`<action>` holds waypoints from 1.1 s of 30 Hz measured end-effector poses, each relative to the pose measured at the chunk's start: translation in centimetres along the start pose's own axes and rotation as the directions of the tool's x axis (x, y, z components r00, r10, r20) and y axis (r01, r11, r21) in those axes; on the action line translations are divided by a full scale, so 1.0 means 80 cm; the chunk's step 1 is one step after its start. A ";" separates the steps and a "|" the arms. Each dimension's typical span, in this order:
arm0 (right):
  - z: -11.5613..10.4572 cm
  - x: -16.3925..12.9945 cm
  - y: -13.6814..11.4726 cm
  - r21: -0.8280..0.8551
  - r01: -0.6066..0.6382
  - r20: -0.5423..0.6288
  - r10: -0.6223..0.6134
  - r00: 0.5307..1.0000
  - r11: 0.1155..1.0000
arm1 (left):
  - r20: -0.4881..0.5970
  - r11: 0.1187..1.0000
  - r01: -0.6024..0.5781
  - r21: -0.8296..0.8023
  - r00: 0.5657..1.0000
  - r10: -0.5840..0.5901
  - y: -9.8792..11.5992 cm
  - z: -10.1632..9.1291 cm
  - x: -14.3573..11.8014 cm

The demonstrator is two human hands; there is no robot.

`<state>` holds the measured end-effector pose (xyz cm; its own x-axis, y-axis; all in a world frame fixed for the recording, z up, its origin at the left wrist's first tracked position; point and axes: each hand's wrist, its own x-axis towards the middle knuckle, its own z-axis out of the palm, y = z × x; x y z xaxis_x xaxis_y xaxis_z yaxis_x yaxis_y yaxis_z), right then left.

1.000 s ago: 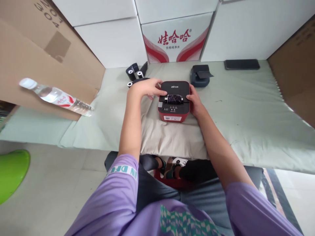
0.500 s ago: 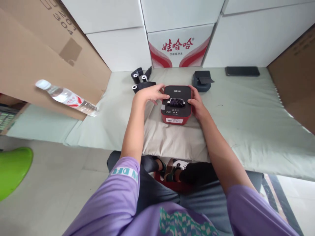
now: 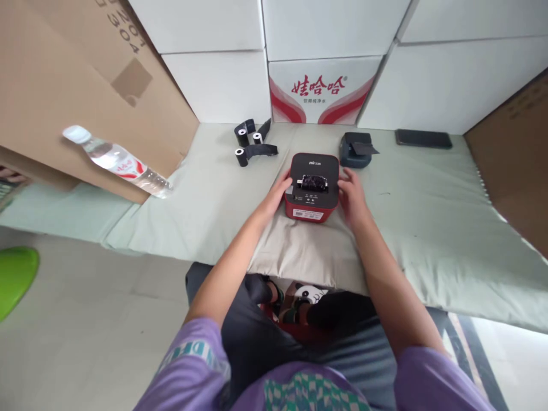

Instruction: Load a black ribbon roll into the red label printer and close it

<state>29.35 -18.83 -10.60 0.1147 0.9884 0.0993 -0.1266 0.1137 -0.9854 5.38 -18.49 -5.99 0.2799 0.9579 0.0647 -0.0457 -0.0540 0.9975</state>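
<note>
Plastic device on cloth, cardboard all round.

Printer (image 3: 314, 185): smooth plastic, red sides glossy, black top matt. Sheet (image 3: 428, 205): pale green cloth, matt, lightly creased; pillow (image 3: 299, 251) under the printer in beige cloth. Bottle (image 3: 117, 161): clear glossy plastic, paper label. Rolls (image 3: 248, 142): black, matt. Boxes (image 3: 64, 85): brown matt cardboard; white ones smooth. Phone (image 3: 423, 138): glossy black.

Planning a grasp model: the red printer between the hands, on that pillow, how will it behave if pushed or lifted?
The printer looks like a rigid, boxy shell, so it probably keeps its shape in a grip. It sits on a soft pillow, so a push would likely rock or tilt it rather than slide it. Its smooth rounded sides may be slippery; the left hand and right hand flank it.
</note>
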 end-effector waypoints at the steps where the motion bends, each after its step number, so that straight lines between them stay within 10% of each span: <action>1: 0.005 -0.022 -0.003 -0.011 0.008 0.006 -0.008 1.000 1.000 | -0.001 0.991 0.005 -0.134 1.000 -0.005 -0.010 0.009 -0.012; 7: 0.042 -0.075 -0.028 -0.344 0.469 0.144 -0.448 0.882 0.813 | -0.076 0.973 -0.050 -0.227 0.997 0.034 -0.003 0.035 -0.013; 14: 0.040 0.126 -0.052 -0.494 0.576 0.171 -0.577 0.799 0.651 | -0.247 0.936 -0.157 -0.316 0.966 0.078 0.059 0.022 0.143; 20: 0.052 0.213 -0.027 -0.603 0.504 0.163 -0.523 0.836 0.618 | -0.285 0.898 -0.114 -0.426 0.958 -0.014 0.048 0.011 0.230; 33: 0.040 0.204 0.003 -0.522 0.355 0.111 -0.352 0.930 0.775 | -0.212 0.876 0.053 -0.479 0.962 -0.174 0.001 0.024 0.237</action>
<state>28.04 -2.35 -8.76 0.0419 0.8900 0.4541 0.4569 0.3871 -0.8009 12.54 -0.87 -4.62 0.0740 0.9903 -0.1175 -0.4845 0.1387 0.8637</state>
